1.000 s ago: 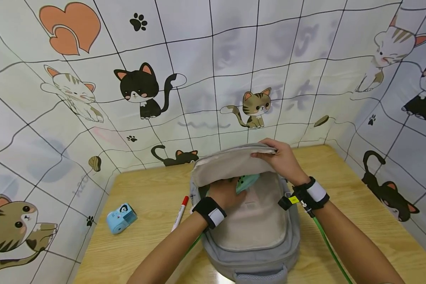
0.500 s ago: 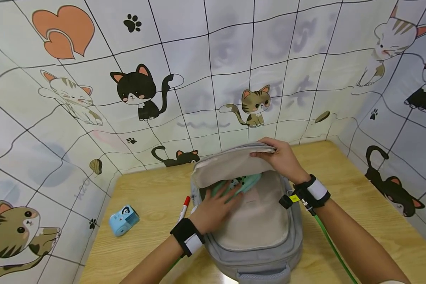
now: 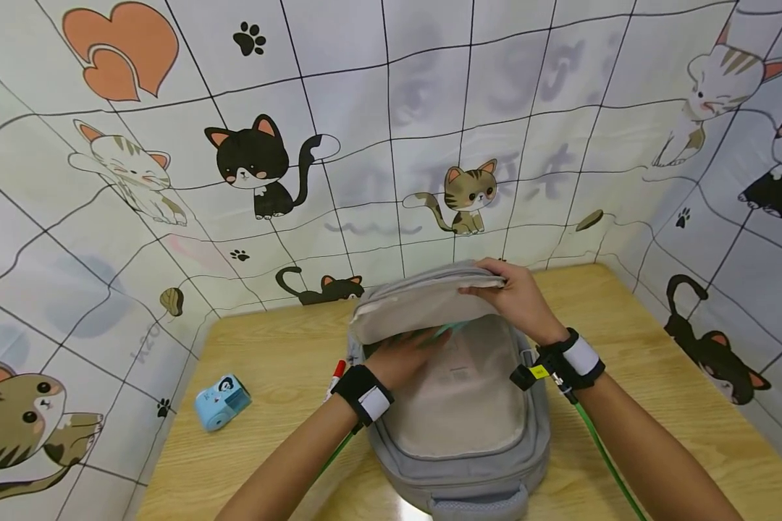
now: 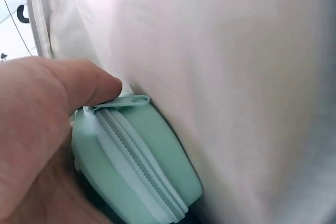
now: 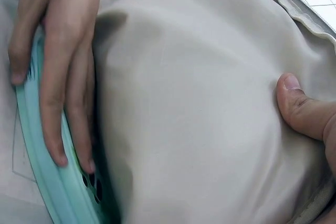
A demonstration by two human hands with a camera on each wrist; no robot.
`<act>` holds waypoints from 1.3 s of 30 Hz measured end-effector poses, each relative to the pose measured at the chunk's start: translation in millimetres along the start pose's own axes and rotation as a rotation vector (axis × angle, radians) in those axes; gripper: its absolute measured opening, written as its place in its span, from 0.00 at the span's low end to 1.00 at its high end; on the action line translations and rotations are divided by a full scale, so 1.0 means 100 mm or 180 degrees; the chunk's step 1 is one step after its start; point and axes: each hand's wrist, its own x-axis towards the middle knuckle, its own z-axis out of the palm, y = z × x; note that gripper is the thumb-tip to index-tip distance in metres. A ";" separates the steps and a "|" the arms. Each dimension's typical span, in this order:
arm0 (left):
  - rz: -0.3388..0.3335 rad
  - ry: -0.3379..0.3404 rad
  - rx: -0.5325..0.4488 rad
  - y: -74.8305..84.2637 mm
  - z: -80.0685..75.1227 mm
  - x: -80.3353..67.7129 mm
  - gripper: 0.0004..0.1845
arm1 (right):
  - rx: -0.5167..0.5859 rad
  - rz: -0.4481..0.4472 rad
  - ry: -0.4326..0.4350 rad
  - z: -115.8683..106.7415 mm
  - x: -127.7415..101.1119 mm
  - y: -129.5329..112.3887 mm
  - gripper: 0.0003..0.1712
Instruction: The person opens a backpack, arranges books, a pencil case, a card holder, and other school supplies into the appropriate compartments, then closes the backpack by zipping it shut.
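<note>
A grey backpack with a beige lining lies unzipped on the table. My right hand grips the edge of its raised flap, thumb on the beige inside. Under that flap, my left hand reaches into the opening, around a mint green zippered pencil case. In the left wrist view my thumb lies over the zipper end beside the pull tab. From the right wrist view, the thumb and fingers of my left hand straddle the case. The flap and hand hide most of it from the head view.
A red-capped white marker lies left of the backpack, partly behind my left wrist. Farther left sits a small light blue object with a cartoon picture. A cat-print sheet surrounds the wooden table at the back and sides.
My left hand drew back with spread fingers on the pencil case, then slid deeper under the flap again. The case shows less now. My right hand keeps its grip on the flap, which sits slightly lower.
</note>
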 end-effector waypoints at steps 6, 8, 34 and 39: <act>0.0003 -0.0085 -0.0168 -0.06 0.06 0.16 0.29 | 0.0027 0.0002 -0.0001 0.04 -0.02 0.00 0.13; 0.0002 -0.0159 -0.0287 -0.07 0.07 0.19 0.30 | 0.0037 0.0005 0.0000 0.04 -0.02 0.00 0.13; -0.2441 -0.0263 -0.0985 -1.43 0.33 -2.70 0.54 | 0.0223 0.0019 0.0018 0.03 -0.05 0.07 0.11; -0.2594 -0.0272 -0.1188 -1.46 0.53 -2.84 0.53 | 0.0311 -0.0086 -0.0023 0.04 -0.06 0.09 0.11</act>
